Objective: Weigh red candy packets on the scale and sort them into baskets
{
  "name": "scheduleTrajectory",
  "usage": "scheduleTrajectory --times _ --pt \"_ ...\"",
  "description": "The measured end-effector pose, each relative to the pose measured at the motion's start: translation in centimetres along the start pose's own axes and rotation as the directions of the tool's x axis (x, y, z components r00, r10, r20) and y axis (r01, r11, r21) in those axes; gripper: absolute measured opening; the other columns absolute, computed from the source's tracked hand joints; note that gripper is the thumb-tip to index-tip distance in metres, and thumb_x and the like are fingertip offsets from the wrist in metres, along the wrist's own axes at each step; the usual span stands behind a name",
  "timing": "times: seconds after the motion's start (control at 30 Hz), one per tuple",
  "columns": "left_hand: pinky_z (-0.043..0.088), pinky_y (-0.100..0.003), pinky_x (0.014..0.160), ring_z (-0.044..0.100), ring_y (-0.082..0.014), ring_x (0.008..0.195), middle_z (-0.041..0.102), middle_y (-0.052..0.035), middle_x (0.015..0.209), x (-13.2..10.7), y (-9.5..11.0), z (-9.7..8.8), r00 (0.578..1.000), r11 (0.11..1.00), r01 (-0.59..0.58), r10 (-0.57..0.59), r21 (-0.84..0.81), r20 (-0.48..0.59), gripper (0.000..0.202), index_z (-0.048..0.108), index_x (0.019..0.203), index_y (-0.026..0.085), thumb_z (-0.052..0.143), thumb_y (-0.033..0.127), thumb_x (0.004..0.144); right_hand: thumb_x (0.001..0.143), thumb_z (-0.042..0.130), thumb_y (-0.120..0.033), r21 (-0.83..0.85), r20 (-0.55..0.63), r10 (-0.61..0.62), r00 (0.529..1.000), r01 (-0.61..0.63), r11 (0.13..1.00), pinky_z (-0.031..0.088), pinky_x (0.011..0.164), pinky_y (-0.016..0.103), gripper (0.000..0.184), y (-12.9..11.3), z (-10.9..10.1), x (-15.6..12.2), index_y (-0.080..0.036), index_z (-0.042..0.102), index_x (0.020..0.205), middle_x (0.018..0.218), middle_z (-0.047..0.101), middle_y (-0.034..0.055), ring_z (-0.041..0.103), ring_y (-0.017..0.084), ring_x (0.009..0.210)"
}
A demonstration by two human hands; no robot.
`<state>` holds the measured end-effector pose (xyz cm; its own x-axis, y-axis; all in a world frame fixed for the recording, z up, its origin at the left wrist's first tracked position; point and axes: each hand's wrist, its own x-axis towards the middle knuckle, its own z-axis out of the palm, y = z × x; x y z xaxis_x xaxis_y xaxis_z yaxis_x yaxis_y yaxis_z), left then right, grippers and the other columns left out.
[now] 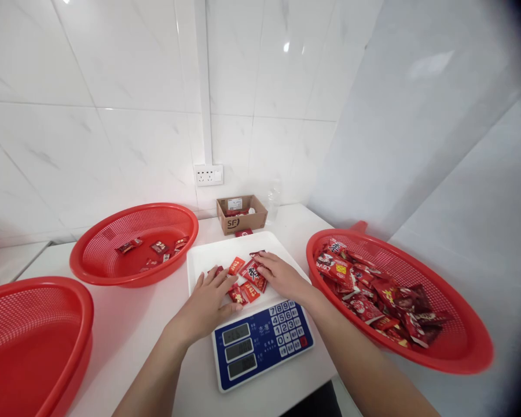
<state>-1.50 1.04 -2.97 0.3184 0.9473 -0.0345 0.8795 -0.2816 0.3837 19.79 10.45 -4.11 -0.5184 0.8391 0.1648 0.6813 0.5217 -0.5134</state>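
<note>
At my far left, a red basket [77, 307] shows its smooth floor and perforated wall; next, farther back on the worktop [132, 347], a second red basket [87, 275] holds a few small scattered packets [160, 248]. My left hand [208, 298] is palm down, fingers spread wide over the left side of the scale tray [195, 255], among small red packets, gripping none that I can see. Behind the tray, a cardboard box [245, 222] contains some red items. On the tray, the large red packet [254, 275] lies flat, its long axis slanting from back left to front right. My right hand [284, 279], fingers loosely bent, reaches its back edge; I can't tell whether it pinches anything. At far right, a third red basket [469, 341] carries a heap of red packets [373, 292].
</note>
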Motion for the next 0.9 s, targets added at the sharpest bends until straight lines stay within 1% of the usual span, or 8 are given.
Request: scheduleTrajectory --times 0.17,0.3,0.4,0.53,0.63,0.7,0.77,0.9 --pt "0.016 -0.051 0.11 0.01 -0.0282 0.14 0.024 -0.0083 0.151 -0.1 -0.7 0.0 1.0 1.0 0.023 -0.023 -0.009 -0.016 0.063 0.031 0.141 0.025 0.044 0.053 0.086 0.089 0.045 -0.035 0.081 -0.015 -0.004 1.0 0.005 0.997 0.026 0.11 0.048 0.043 -1.2 -0.3 -1.6 -0.021 0.053 0.128 0.141 0.043 0.0098 0.031 0.024 0.134" --pt "0.019 -0.051 0.11 0.011 -0.0299 0.14 0.025 -0.0098 0.151 -0.3 -1.3 -0.2 0.998 0.998 0.058 -0.058 -0.014 -0.039 0.064 0.032 0.14 0.023 0.045 0.054 0.085 0.085 0.052 -0.032 0.086 0.081 -0.073 0.994 0.066 0.994 0.023 0.11 0.051 0.042 -2.0 -0.6 -2.7 -0.021 0.055 0.126 0.143 0.04 0.0091 0.023 0.027 0.138" --pt "0.023 -0.05 0.109 0.015 -0.0309 0.139 0.029 -0.0093 0.149 -0.4 -1.7 -0.2 0.997 0.999 0.042 -0.044 -0.031 -0.058 0.062 0.037 0.137 0.024 0.047 0.055 0.084 0.082 0.056 -0.028 0.094 0.125 -0.088 0.988 0.076 0.993 0.025 0.108 0.054 0.043 -2.1 -0.6 -3.3 -0.022 0.056 0.125 0.142 0.043 0.0091 0.024 0.029 0.137" --pt "0.026 -0.049 0.107 0.02 -0.0309 0.138 0.031 -0.0097 0.148 -0.3 -1.9 -0.2 0.997 0.998 0.039 -0.043 -0.057 -0.071 0.058 0.041 0.135 0.024 0.05 0.05 0.084 0.083 0.056 -0.031 0.114 0.08 -0.083 0.993 0.073 0.991 0.025 0.109 0.051 0.045 -1.6 -0.8 -4.0 -0.024 0.054 0.128 0.146 0.036 0.0075 0.026 0.027 0.136" --pt "0.027 -0.047 0.108 0.021 -0.0294 0.138 0.032 -0.01 0.148 -0.2 -1.7 -0.2 0.993 0.996 0.055 -0.063 -0.075 -0.101 0.056 0.041 0.134 0.022 0.05 0.047 0.085 0.083 0.055 -0.033 0.08 0.062 -0.003 0.998 -0.001 0.997 0.025 0.11 0.049 0.048 -1.3 -1.0 -4.3 -0.024 0.05 0.131 0.147 0.035 0.0077 0.026 0.026 0.136" --pt "0.028 -0.045 0.108 0.022 -0.0282 0.138 0.032 -0.0099 0.148 0.0 -1.5 -0.1 0.993 0.994 0.063 -0.072 -0.093 -0.094 0.055 0.04 0.135 0.021 0.047 0.046 0.087 0.084 0.054 -0.034 0.061 0.089 0.05 0.995 -0.056 0.997 0.025 0.11 0.047 0.05 -1.3 -1.0 -4.3 -0.022 0.049 0.132 0.147 0.034 0.0095 0.027 0.026 0.136" --pt "0.03 -0.043 0.107 0.023 -0.0268 0.137 0.031 -0.0093 0.148 0.2 -1.3 0.1 0.996 0.991 0.055 -0.064 -0.124 -0.069 0.054 0.039 0.136 0.021 0.044 0.044 0.088 0.084 0.053 -0.034 0.06 0.124 0.054 0.991 -0.062 0.996 0.025 0.11 0.046 0.05 -1.5 -1.0 -4.3 -0.019 0.049 0.132 0.147 0.033 0.0107 0.028 0.026 0.136" --pt "0.027 -0.044 0.108 0.017 -0.026 0.139 0.029 -0.008 0.149 0.3 -1.2 0.2 0.997 0.987 0.045 -0.054 -0.154 -0.054 0.054 0.035 0.138 0.023 0.047 0.039 0.087 0.083 0.054 -0.033 0.087 0.131 0.026 0.991 -0.037 0.996 0.026 0.11 0.046 0.05 -1.8 -0.9 -4.3 -0.021 0.049 0.132 0.146 0.035 0.0098 0.029 0.026 0.135"
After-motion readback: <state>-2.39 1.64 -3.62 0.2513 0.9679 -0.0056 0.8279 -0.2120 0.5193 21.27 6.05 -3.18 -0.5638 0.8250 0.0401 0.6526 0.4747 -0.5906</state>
